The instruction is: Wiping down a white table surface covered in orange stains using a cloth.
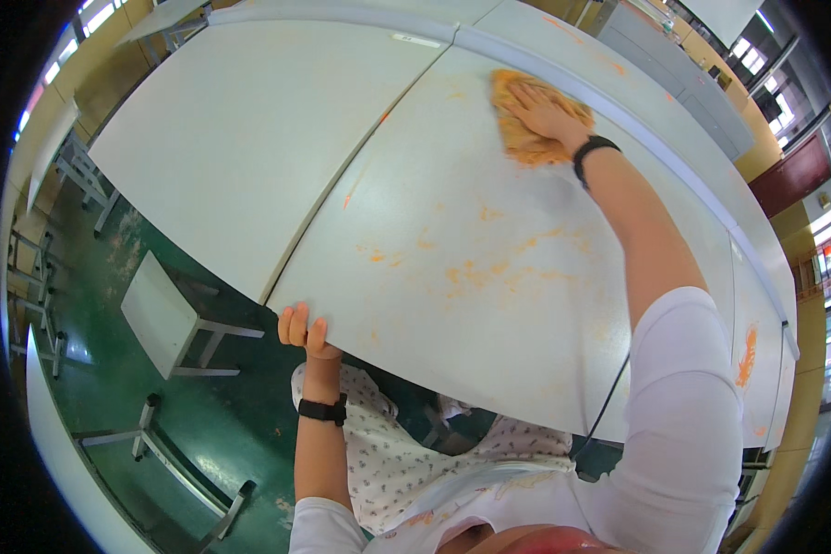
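Observation:
A yellow-orange cloth (516,135) lies bunched on the white tabletop (415,152), near its far raised strip. My right hand (541,114) presses down on it from above, fingers spread over the fabric. Orange stains (478,273) are scattered across the middle of the tabletop, between the cloth and my body. At the near edge, beside the seam between two table panels, my left hand (308,332) grips the table's rim with its fingers on top. Its thumb side is partly hidden.
A pale stool (159,315) stands on the green floor to the left, near a wheeled metal table leg (180,471). A black cable (602,405) hangs over the near edge. Another orange stain (746,356) marks the right-hand panel. A grey cabinet (678,76) stands beyond the table.

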Demonstrator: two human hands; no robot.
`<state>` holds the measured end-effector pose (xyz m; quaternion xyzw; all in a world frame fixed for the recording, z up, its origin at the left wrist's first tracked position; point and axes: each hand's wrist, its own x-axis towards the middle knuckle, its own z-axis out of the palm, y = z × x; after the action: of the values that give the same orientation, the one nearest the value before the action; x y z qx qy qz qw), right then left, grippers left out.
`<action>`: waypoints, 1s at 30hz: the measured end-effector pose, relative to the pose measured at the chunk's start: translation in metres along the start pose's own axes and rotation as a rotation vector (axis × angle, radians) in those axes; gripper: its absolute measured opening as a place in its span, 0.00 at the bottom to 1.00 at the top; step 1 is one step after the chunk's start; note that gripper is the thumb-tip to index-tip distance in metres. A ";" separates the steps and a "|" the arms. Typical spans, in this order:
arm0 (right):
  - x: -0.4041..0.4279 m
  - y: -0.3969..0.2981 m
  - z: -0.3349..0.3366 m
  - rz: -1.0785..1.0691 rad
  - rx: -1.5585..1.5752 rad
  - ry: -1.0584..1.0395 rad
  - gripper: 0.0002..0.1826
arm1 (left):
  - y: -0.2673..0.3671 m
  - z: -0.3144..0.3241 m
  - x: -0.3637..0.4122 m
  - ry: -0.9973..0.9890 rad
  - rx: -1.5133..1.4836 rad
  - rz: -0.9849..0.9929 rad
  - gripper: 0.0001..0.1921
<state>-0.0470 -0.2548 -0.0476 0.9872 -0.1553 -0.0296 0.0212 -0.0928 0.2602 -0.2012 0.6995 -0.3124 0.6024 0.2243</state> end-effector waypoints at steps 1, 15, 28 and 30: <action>-0.014 0.057 0.004 0.005 -0.064 0.017 0.33 | 0.008 0.015 0.001 0.030 -0.045 -0.015 0.22; -0.576 0.253 0.035 0.244 -0.389 -0.093 0.30 | 0.002 -0.013 0.020 -0.075 -0.154 -0.064 0.25; -0.601 0.089 0.022 0.585 0.048 0.020 0.33 | 0.018 -0.024 0.034 -0.147 -0.227 -0.245 0.24; -0.590 0.068 0.019 0.578 0.029 0.002 0.33 | 0.025 -0.023 0.037 -0.150 -0.244 -0.285 0.23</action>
<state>-0.6297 -0.1387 -0.0319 0.9021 -0.4308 -0.0191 0.0148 -0.1239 0.2526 -0.1626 0.7472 -0.2968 0.4683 0.3665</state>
